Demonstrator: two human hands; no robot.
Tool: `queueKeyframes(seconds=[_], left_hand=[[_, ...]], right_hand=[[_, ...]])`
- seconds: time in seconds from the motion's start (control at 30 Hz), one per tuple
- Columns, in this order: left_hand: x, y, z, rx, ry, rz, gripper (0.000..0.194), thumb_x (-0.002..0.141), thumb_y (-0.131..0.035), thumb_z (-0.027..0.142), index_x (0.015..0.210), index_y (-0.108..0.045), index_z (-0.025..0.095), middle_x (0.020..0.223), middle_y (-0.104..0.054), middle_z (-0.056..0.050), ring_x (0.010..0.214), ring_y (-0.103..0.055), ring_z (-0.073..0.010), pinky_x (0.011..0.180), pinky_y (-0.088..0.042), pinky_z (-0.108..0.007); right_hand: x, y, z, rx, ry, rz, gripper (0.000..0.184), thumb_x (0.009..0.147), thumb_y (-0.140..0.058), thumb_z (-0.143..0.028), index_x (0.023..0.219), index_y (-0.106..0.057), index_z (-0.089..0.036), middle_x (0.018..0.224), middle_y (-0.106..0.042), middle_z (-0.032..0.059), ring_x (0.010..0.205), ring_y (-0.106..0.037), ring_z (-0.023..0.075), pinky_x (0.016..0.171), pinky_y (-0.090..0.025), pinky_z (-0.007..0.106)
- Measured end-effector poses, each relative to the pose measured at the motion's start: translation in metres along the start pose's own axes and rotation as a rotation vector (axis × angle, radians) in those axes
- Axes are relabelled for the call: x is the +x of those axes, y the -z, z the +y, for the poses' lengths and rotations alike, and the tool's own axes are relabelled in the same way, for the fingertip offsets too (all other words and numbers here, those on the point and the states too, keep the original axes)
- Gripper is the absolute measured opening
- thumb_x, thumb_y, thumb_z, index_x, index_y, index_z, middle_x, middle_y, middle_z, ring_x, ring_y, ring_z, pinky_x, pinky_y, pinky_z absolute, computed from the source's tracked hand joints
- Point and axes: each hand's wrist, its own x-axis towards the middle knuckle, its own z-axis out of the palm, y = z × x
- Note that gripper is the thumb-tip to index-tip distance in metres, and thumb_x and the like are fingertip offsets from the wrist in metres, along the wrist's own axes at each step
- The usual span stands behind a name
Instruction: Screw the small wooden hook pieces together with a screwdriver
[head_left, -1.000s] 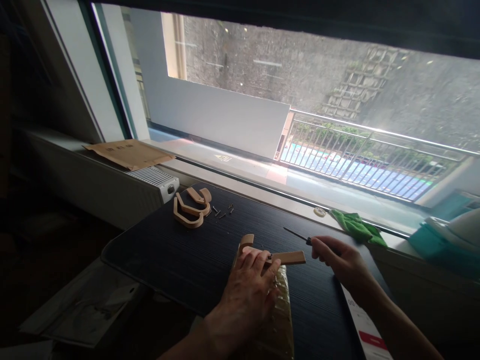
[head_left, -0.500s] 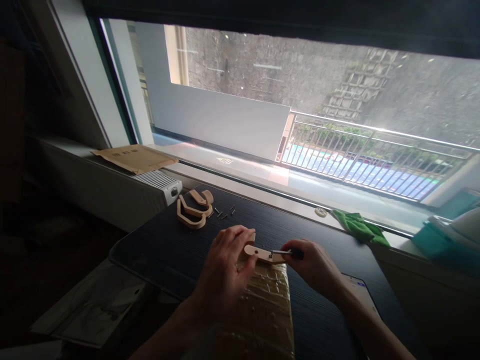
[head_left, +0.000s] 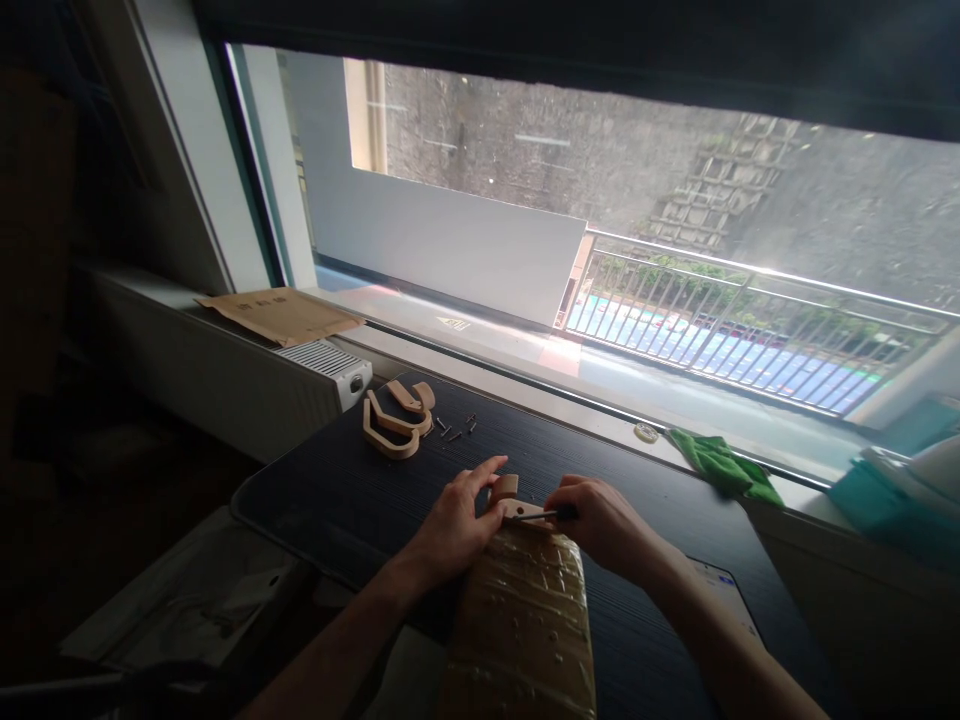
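Note:
My left hand (head_left: 459, 522) grips the near-left side of a curved wooden hook (head_left: 508, 487), its fingers around the upturned end. That hook rests on the far end of a brown block wrapped in clear tape (head_left: 529, 610), which points away from me. In my right hand (head_left: 604, 522) is a screwdriver (head_left: 534, 516) with a dark handle. Its metal shaft lies low across the hook and its tip is close to my left thumb. Whether the tip sits in a screw cannot be made out.
More wooden hooks (head_left: 394, 440) lie at the table's far left, beside several loose screws (head_left: 450, 430). A phone (head_left: 724, 590) is under my right forearm. On the sill are a tape roll (head_left: 646, 433) and a green cloth (head_left: 720, 465). A brown envelope (head_left: 281, 313) covers part of the radiator.
My left hand has turned and drawn back, uncovering more of the hook's curved end. The screwdriver has moved left along the hook, bringing its tip near my left thumb.

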Motion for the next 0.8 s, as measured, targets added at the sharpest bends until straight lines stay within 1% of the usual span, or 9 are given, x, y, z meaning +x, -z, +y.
queueKeyframes(seconds=[0.13, 0.23, 0.27, 0.33, 0.4, 0.43, 0.57, 0.67, 0.8], left_hand=[[-0.007, 0.008, 0.007, 0.056, -0.056, 0.072, 0.052, 0.079, -0.057, 0.022, 0.130, -0.047, 0.015, 0.122, -0.057, -0.011, 0.115, -0.052, -0.0242, 0.100, -0.039, -0.040], [-0.027, 0.013, 0.027, 0.169, -0.230, 0.200, 0.035, 0.085, -0.050, 0.021, 0.120, -0.054, 0.017, 0.121, -0.056, -0.009, 0.116, -0.050, -0.0226, 0.102, -0.037, -0.039], [-0.034, 0.013, 0.035, 0.172, -0.287, 0.176, 0.031, 0.087, -0.047, 0.020, 0.118, -0.055, 0.018, 0.119, -0.057, -0.008, 0.115, -0.051, -0.0209, 0.102, -0.039, -0.037], [-0.046, 0.007, 0.049, 0.160, -0.355, -0.015, 0.031, 0.088, -0.048, 0.021, 0.118, -0.056, 0.020, 0.121, -0.058, -0.007, 0.116, -0.051, -0.0192, 0.102, -0.039, -0.033], [-0.050, -0.004, 0.057, 0.233, -0.330, -0.214, 0.042, 0.084, -0.056, 0.026, 0.126, -0.052, 0.018, 0.132, -0.051, -0.009, 0.124, -0.045, -0.0222, 0.105, -0.036, -0.035], [-0.049, -0.011, 0.059, 0.297, -0.308, -0.253, 0.050, 0.082, -0.059, 0.028, 0.130, -0.049, 0.015, 0.137, -0.046, -0.012, 0.128, -0.040, -0.0251, 0.107, -0.033, -0.039], [-0.034, -0.031, 0.051, 0.495, -0.257, -0.293, 0.066, 0.080, -0.061, 0.040, 0.136, -0.042, 0.012, 0.144, -0.036, -0.018, 0.134, -0.028, -0.0319, 0.111, -0.019, -0.049], [-0.028, -0.037, 0.046, 0.541, -0.269, -0.272, 0.065, 0.082, -0.057, 0.047, 0.136, -0.043, 0.014, 0.143, -0.039, -0.015, 0.133, -0.030, -0.0306, 0.112, -0.016, -0.048], [-0.030, -0.038, 0.047, 0.580, -0.281, -0.267, 0.063, 0.086, -0.051, 0.046, 0.137, -0.040, 0.013, 0.143, -0.039, -0.013, 0.134, -0.030, -0.0278, 0.113, -0.014, -0.045]], right_hand=[[-0.007, 0.013, 0.006, 0.042, -0.052, 0.035, 0.020, 0.080, -0.056, -0.029, 0.093, -0.069, -0.020, 0.082, -0.065, 0.0023, 0.070, -0.058, 0.0147, 0.064, -0.041, 0.026], [-0.022, 0.034, 0.020, 0.106, -0.142, 0.063, 0.033, 0.080, -0.055, -0.036, 0.107, -0.061, -0.019, 0.083, -0.065, 0.0039, 0.072, -0.060, 0.0168, 0.065, -0.046, 0.029], [-0.027, 0.041, 0.025, 0.134, -0.159, 0.058, 0.035, 0.080, -0.055, -0.036, 0.111, -0.059, -0.019, 0.088, -0.065, 0.0052, 0.076, -0.061, 0.0177, 0.067, -0.047, 0.030], [-0.036, 0.053, 0.032, 0.148, -0.134, 0.035, 0.036, 0.083, -0.050, -0.032, 0.116, -0.057, -0.019, 0.101, -0.064, 0.0080, 0.088, -0.061, 0.0196, 0.076, -0.048, 0.033], [-0.041, 0.062, 0.033, 0.125, -0.076, 0.047, 0.036, 0.085, -0.046, -0.030, 0.117, -0.058, -0.019, 0.111, -0.062, 0.0095, 0.098, -0.059, 0.0208, 0.084, -0.046, 0.035], [-0.042, 0.064, 0.031, 0.112, -0.064, 0.065, 0.037, 0.086, -0.046, -0.030, 0.119, -0.057, -0.019, 0.112, -0.063, 0.0096, 0.100, -0.059, 0.0213, 0.086, -0.045, 0.035], [-0.045, 0.066, 0.011, 0.060, -0.109, 0.090, 0.039, 0.084, -0.050, -0.035, 0.120, -0.057, -0.021, 0.102, -0.068, 0.0070, 0.089, -0.062, 0.0210, 0.078, -0.047, 0.033], [-0.046, 0.065, -0.005, -0.008, -0.090, 0.066, 0.025, 0.085, -0.049, -0.033, 0.101, -0.066, -0.022, 0.088, -0.070, 0.0037, 0.075, -0.062, 0.0182, 0.067, -0.044, 0.029], [-0.042, 0.067, -0.017, -0.104, -0.095, 0.068, 0.022, 0.084, -0.049, -0.033, 0.090, -0.069, -0.024, 0.075, -0.068, 0.0013, 0.064, -0.059, 0.0156, 0.058, -0.038, 0.026]])
